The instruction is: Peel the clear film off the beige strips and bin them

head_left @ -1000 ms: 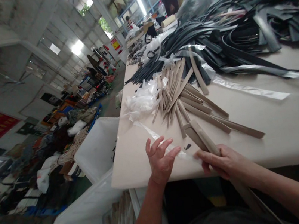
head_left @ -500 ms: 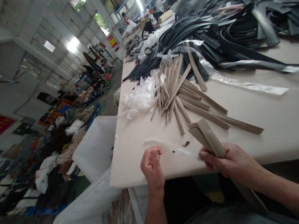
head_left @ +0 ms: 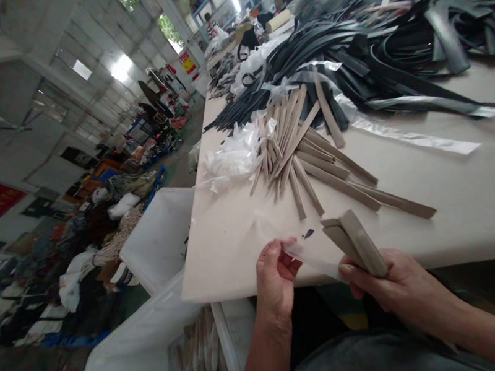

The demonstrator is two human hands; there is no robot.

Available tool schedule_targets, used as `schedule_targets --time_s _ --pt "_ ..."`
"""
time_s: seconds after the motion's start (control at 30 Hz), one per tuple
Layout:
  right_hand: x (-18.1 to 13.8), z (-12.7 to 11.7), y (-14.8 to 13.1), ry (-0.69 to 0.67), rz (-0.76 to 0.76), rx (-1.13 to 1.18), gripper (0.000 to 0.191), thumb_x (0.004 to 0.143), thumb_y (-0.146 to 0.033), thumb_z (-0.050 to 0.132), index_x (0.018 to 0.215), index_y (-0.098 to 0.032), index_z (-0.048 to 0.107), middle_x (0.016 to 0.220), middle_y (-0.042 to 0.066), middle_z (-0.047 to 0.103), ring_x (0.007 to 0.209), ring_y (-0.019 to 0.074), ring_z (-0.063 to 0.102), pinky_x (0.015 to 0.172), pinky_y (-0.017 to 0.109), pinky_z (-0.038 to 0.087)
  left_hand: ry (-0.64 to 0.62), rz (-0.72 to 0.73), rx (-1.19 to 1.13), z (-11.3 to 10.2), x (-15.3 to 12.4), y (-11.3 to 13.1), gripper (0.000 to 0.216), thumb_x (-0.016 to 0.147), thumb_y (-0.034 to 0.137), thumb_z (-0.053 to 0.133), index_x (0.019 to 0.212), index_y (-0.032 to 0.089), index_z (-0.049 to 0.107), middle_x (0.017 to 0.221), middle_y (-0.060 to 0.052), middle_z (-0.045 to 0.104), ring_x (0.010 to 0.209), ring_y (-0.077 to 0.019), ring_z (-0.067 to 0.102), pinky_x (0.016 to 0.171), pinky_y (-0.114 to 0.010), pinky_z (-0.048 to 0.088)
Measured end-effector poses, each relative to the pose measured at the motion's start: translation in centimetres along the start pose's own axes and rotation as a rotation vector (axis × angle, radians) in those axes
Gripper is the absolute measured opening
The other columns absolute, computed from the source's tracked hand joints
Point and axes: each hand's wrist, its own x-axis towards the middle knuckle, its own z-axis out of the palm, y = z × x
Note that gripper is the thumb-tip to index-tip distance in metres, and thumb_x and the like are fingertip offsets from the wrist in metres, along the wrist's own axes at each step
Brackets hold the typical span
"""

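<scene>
My right hand (head_left: 397, 281) is wrapped round a bundle of folded taupe strips (head_left: 355, 243), whose upper ends stick up over the table's front edge. A translucent plastic strip (head_left: 319, 264) stretches from beside the right thumb to my left hand (head_left: 275, 278), where thumb and fingers pinch it. Beyond both hands, a fanned pile of taupe strips (head_left: 290, 141) lies on the table. Left of that pile is a heap of crumpled clear plastic strips (head_left: 236, 156). A small dark scrap (head_left: 308, 234) rests on the table between the hands and the pile.
Long black strips (head_left: 332, 40) are heaped across the back of the pale table (head_left: 466, 201). A shiny plastic strip (head_left: 418, 136) trails to the right. White bins (head_left: 157, 240) stand against the table's left side; the nearer one holds taupe strips (head_left: 204, 368).
My left hand has moved right and turned, and its fingers now pinch the plastic strip farther along. The right hand and its bundle have shifted slightly down and right.
</scene>
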Motion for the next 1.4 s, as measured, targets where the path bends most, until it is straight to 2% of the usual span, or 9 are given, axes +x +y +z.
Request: schedule_targets --time_s 0.13,0.33,0.4,0.53,0.63,0.8,0.97,1.17,1.4 --pt "0.6 0.5 0.5 -0.147 0.167 0.294 0.039 0.078 -0.054 0.055 0.060 -0.019 0.051 0.046 -0.003 0.048 0.037 0.0075 0.036 0.035 0.019 0.025 -0.036 0.140 -0.078 1.1 -0.9 0.1 0.014 0.070 0.025 0.076 0.072 0.016 0.065 0.082 -0.003 0.073 0.075 -0.0121 0.066 0.075 -0.024 0.051" --pt "1.0 2.6 0.2 -0.301 0.219 0.412 0.042 0.074 -0.057 0.055 0.065 -0.016 0.056 0.044 -0.003 0.047 0.033 0.0056 0.031 0.034 0.019 0.022 -0.118 0.303 0.035 2.5 -1.8 -0.3 0.019 0.076 0.032 0.072 0.068 0.017 0.062 0.053 0.006 0.055 0.051 -0.0060 0.051 0.056 -0.018 0.043" --pt "1.1 2.4 0.2 -0.267 0.204 0.404 0.047 0.074 -0.062 0.055 0.068 -0.015 0.058 0.050 -0.001 0.053 0.033 0.0050 0.031 0.033 0.019 0.021 -0.087 0.334 0.145 2.3 -1.6 -0.2 0.022 0.074 0.036 0.074 0.069 0.017 0.064 0.048 0.007 0.052 0.046 -0.0051 0.046 0.051 -0.017 0.040" --pt "1.7 0.7 -0.9 -0.096 0.136 0.349 0.049 0.075 -0.063 0.056 0.084 -0.016 0.063 0.067 0.001 0.059 0.037 0.0054 0.038 0.035 0.020 0.026 -0.040 0.363 0.430 1.4 -1.3 0.1 0.027 0.071 0.041 0.075 0.074 0.015 0.068 0.050 0.006 0.053 0.044 -0.0055 0.045 0.045 -0.017 0.035" --pt "2.6 -0.1 -2.0 -0.016 0.026 0.230 0.045 0.076 -0.060 0.057 0.080 -0.016 0.065 0.064 0.000 0.056 0.038 0.0062 0.037 0.035 0.021 0.030 -0.064 0.355 0.547 1.3 -1.7 -0.1 0.026 0.072 0.041 0.074 0.074 0.015 0.069 0.052 0.005 0.054 0.046 -0.0056 0.044 0.045 -0.017 0.035" --pt "4.1 -0.2 -3.3 0.065 -0.070 0.108 0.035 0.076 -0.052 0.055 0.074 -0.017 0.063 0.050 -0.005 0.046 0.038 0.0079 0.035 0.036 0.021 0.031 -0.151 0.248 0.507 1.9 -2.4 -0.6 0.027 0.069 0.039 0.076 0.079 0.016 0.066 0.058 0.003 0.060 0.051 -0.0079 0.051 0.050 -0.019 0.041" --pt "4.0 -0.4 -4.3 0.119 -0.191 -0.081 0.022 0.074 -0.038 0.058 0.064 -0.018 0.064 0.056 -0.002 0.057 0.055 0.0126 0.051 0.052 0.023 0.038 -0.250 0.073 0.500 1.4 -2.0 -0.7 0.026 0.065 0.035 0.078 0.075 0.016 0.063 0.063 0.003 0.060 0.056 -0.0082 0.051 0.056 -0.021 0.043" --pt "3.9 -0.5 -4.5 0.159 -0.262 -0.235 0.021 0.077 -0.034 0.056 0.064 -0.020 0.064 0.055 -0.003 0.058 0.052 0.0128 0.051 0.052 0.024 0.035 -0.410 -0.053 0.580 0.1 -1.9 -1.6 0.024 0.066 0.032 0.077 0.074 0.014 0.064 0.066 0.002 0.059 0.062 -0.0087 0.049 0.061 -0.021 0.038" --pt "4.4 -0.6 -4.2 0.160 -0.257 -0.269 0.023 0.079 -0.036 0.053 0.067 -0.021 0.064 0.057 -0.002 0.061 0.054 0.0135 0.054 0.053 0.024 0.037 -0.421 -0.248 0.540 -0.2 -2.3 -2.2 0.033 0.060 0.035 0.082 0.078 0.012 0.067 0.065 0.000 0.061 0.056 -0.0079 0.049 0.059 -0.022 0.040"
